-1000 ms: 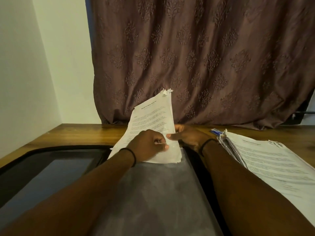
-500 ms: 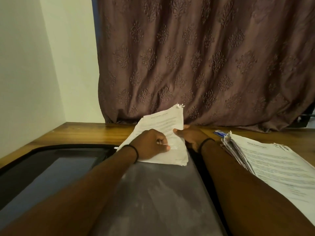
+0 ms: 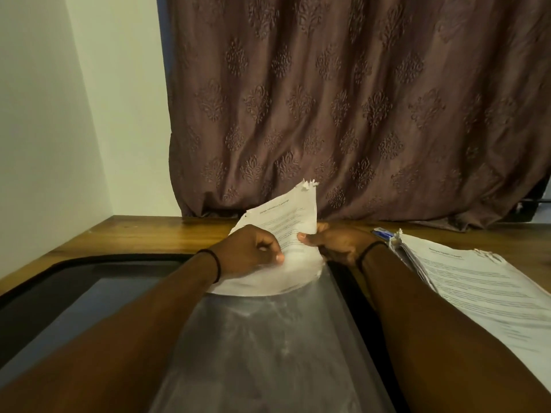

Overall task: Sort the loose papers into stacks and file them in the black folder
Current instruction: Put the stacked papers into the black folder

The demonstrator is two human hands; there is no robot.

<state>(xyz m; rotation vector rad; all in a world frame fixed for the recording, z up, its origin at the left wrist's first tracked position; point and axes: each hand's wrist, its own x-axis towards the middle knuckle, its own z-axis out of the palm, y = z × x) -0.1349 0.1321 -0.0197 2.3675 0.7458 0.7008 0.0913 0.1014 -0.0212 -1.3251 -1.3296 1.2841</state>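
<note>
Both hands grip one sheaf of printed papers (image 3: 287, 225): left hand (image 3: 249, 253) curled on its face, right hand (image 3: 334, 242) pinching its right edge, above the black folder (image 3: 268, 338)

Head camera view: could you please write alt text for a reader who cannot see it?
A person's left hand and right hand grip a bundle of printed papers, its far end tilted up, over an open black folder on a wooden desk. A second paper stack lies to the right; a brown patterned curtain hangs behind.
</note>
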